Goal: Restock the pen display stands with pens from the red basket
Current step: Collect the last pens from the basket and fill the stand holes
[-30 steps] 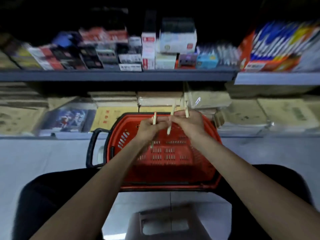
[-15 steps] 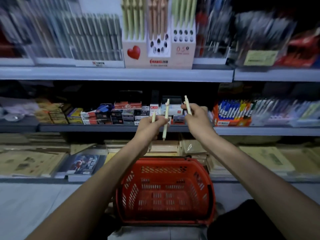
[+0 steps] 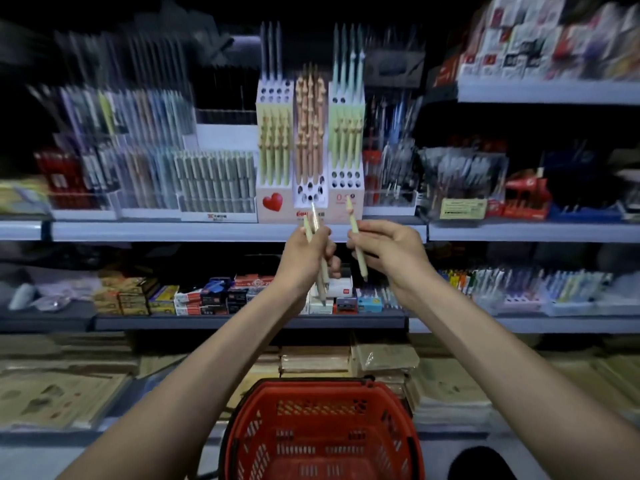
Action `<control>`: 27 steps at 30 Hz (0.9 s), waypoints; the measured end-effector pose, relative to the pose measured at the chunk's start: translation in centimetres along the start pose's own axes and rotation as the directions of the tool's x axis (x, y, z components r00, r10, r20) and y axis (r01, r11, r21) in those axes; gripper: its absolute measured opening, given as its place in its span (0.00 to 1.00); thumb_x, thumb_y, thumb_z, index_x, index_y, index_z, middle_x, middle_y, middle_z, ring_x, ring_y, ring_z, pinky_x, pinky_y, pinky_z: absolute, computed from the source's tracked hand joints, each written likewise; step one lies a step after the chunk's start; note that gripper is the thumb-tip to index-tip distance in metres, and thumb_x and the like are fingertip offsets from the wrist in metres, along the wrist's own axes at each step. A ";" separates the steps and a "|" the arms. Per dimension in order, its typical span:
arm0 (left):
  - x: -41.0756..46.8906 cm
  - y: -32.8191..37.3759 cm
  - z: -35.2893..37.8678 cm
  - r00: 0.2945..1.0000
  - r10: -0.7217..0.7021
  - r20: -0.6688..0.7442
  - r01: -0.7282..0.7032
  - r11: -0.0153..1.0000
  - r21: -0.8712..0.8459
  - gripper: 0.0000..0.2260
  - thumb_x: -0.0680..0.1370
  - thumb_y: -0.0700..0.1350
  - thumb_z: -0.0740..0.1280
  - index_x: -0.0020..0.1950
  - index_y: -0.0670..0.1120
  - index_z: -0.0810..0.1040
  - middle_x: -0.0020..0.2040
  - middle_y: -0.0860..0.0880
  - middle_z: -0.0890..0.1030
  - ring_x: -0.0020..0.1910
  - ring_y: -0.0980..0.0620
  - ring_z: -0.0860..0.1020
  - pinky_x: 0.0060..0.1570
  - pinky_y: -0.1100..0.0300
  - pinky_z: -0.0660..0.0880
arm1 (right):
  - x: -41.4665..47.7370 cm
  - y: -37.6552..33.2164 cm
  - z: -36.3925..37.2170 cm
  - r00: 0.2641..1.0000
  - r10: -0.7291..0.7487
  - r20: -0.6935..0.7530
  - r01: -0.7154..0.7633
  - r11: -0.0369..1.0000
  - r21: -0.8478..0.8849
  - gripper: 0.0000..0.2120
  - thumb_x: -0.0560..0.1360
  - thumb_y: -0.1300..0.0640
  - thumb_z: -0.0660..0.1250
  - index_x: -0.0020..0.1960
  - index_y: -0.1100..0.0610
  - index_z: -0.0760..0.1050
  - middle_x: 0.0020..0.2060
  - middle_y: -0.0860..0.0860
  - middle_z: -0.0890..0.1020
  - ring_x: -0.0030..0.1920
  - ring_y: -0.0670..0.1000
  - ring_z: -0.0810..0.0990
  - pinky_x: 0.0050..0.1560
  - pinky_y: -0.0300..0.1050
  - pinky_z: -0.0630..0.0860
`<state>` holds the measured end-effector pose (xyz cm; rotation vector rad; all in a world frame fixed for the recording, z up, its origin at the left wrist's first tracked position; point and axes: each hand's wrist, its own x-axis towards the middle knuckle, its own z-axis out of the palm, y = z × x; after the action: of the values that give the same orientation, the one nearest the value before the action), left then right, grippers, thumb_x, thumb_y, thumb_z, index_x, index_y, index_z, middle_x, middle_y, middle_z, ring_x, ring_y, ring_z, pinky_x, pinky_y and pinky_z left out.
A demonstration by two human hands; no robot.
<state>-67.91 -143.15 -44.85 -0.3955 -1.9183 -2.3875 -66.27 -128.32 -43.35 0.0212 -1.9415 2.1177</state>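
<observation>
Clear trays of grey pens [image 3: 214,181] sit left of the white cardboard pen display stand [image 3: 273,202]. Just before it, the left hand [image 3: 304,258] has its fingers curled round a small bunch of pale pens [image 3: 324,271]. The right hand [image 3: 391,258] pinches one cream pen [image 3: 353,221]. The red plastic basket [image 3: 311,388] lies below.

The stand [image 3: 273,206] sits on the upper shelf [image 3: 156,232], with the left grip [image 3: 304,254], pens [image 3: 314,218] in it, and the right grip [image 3: 391,251], one pen [image 3: 353,223] in it, side by side before it, and the basket [image 3: 322,388] below, apparently on the floor.
</observation>
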 end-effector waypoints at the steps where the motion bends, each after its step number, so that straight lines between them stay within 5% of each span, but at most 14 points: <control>1: 0.2 0.7 0.1 1.000 0.013 -0.012 -0.012 1.000 0.014 0.05 0.87 0.40 0.59 0.51 0.46 0.67 0.30 0.50 0.66 0.23 0.53 0.66 0.24 0.62 0.65 | 0.0 -0.8 0.1 1.000 -0.008 0.007 0.008 1.000 0.009 0.07 0.77 0.66 0.73 0.53 0.59 0.82 0.49 0.59 0.88 0.51 0.56 0.86 0.59 0.54 0.82; 4: 0.7 2.5 0.2 0.994 0.075 -0.074 -0.061 0.984 0.170 0.03 0.83 0.39 0.66 0.51 0.46 0.73 0.28 0.52 0.66 0.21 0.54 0.62 0.22 0.63 0.60 | 0.4 -2.7 0.3 0.999 -0.031 0.016 0.031 0.999 -0.005 0.07 0.77 0.63 0.74 0.54 0.56 0.83 0.50 0.53 0.88 0.54 0.50 0.86 0.58 0.48 0.82; 6: 0.4 4.1 0.8 0.990 0.113 -0.088 -0.092 0.972 0.215 0.03 0.81 0.42 0.72 0.52 0.44 0.80 0.23 0.52 0.71 0.18 0.54 0.68 0.23 0.54 0.70 | 1.1 -3.8 0.4 0.998 -0.055 0.013 0.055 0.998 -0.010 0.07 0.77 0.62 0.74 0.54 0.56 0.83 0.50 0.52 0.88 0.54 0.50 0.87 0.57 0.48 0.83; 8: 0.3 5.6 1.7 0.990 0.114 -0.079 -0.095 0.974 0.205 0.07 0.80 0.42 0.73 0.55 0.40 0.84 0.33 0.48 0.81 0.36 0.51 0.81 0.47 0.40 0.75 | 1.7 -4.8 0.4 0.995 -0.096 0.012 0.096 0.995 -0.013 0.07 0.78 0.64 0.74 0.54 0.57 0.82 0.50 0.54 0.88 0.52 0.52 0.87 0.54 0.47 0.84; 10: 0.9 6.4 2.0 0.991 0.114 -0.069 -0.096 0.970 0.221 0.09 0.79 0.43 0.74 0.56 0.39 0.85 0.41 0.57 0.77 0.46 0.58 0.71 0.60 0.37 0.69 | 2.4 -5.6 0.5 0.988 -0.153 0.002 0.153 0.986 -0.064 0.07 0.77 0.64 0.74 0.54 0.58 0.82 0.49 0.54 0.87 0.51 0.51 0.87 0.51 0.44 0.85; 13: 3.1 7.1 2.2 0.986 0.159 -0.056 -0.135 0.945 0.297 0.08 0.79 0.43 0.74 0.54 0.39 0.86 0.26 0.48 0.78 0.36 0.58 0.80 0.43 0.39 0.74 | 4.0 -6.5 0.6 0.980 -0.197 -0.009 0.195 0.975 -0.105 0.08 0.77 0.65 0.73 0.56 0.60 0.82 0.49 0.53 0.86 0.50 0.51 0.86 0.51 0.43 0.85; 15: 4.7 7.1 2.1 0.982 0.180 -0.052 -0.153 0.932 0.328 0.07 0.78 0.42 0.75 0.53 0.39 0.86 0.19 0.57 0.70 0.20 0.62 0.74 0.30 0.60 0.71 | 5.2 -6.8 0.5 0.979 -0.205 -0.018 0.202 0.973 -0.110 0.10 0.77 0.66 0.74 0.57 0.63 0.83 0.49 0.55 0.87 0.51 0.52 0.87 0.54 0.45 0.84; 17: 6.5 7.0 1.9 0.982 0.181 -0.052 -0.153 0.927 0.342 0.07 0.77 0.42 0.76 0.51 0.40 0.87 0.20 0.60 0.72 0.19 0.63 0.70 0.25 0.71 0.65 | 6.6 -7.0 0.5 0.976 -0.217 -0.028 0.212 0.969 -0.127 0.11 0.75 0.66 0.75 0.57 0.63 0.84 0.48 0.55 0.87 0.50 0.53 0.87 0.54 0.46 0.84; 21: 9.8 6.4 1.6 0.977 0.198 -0.073 -0.158 0.917 0.365 0.04 0.75 0.44 0.79 0.45 0.45 0.89 0.34 0.53 0.85 0.32 0.60 0.80 0.35 0.68 0.72 | 9.2 -6.9 0.9 0.960 -0.278 -0.033 0.265 0.941 -0.210 0.04 0.75 0.67 0.75 0.49 0.60 0.85 0.43 0.53 0.87 0.47 0.54 0.88 0.53 0.49 0.85; 24: 11.8 5.7 1.6 0.980 0.174 -0.097 -0.125 0.915 0.383 0.02 0.75 0.43 0.78 0.44 0.45 0.89 0.40 0.49 0.88 0.44 0.55 0.85 0.44 0.63 0.75 | 11.2 -6.4 1.3 0.943 -0.332 -0.023 0.309 0.899 -0.312 0.11 0.75 0.66 0.75 0.40 0.52 0.84 0.39 0.52 0.87 0.44 0.55 0.88 0.51 0.53 0.85; 27: 14.0 5.8 1.4 0.980 0.160 -0.115 -0.103 0.914 0.393 0.04 0.75 0.46 0.79 0.42 0.46 0.88 0.36 0.50 0.87 0.37 0.50 0.83 0.41 0.57 0.76 | 13.6 -6.2 1.7 0.927 -0.374 -0.028 0.334 0.856 -0.394 0.08 0.74 0.64 0.76 0.41 0.53 0.85 0.37 0.49 0.87 0.41 0.51 0.87 0.50 0.52 0.85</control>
<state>-80.02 -141.46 -35.83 -0.3037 -2.1482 -1.8392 -78.43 -127.00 -34.56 0.1764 -2.0666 1.4550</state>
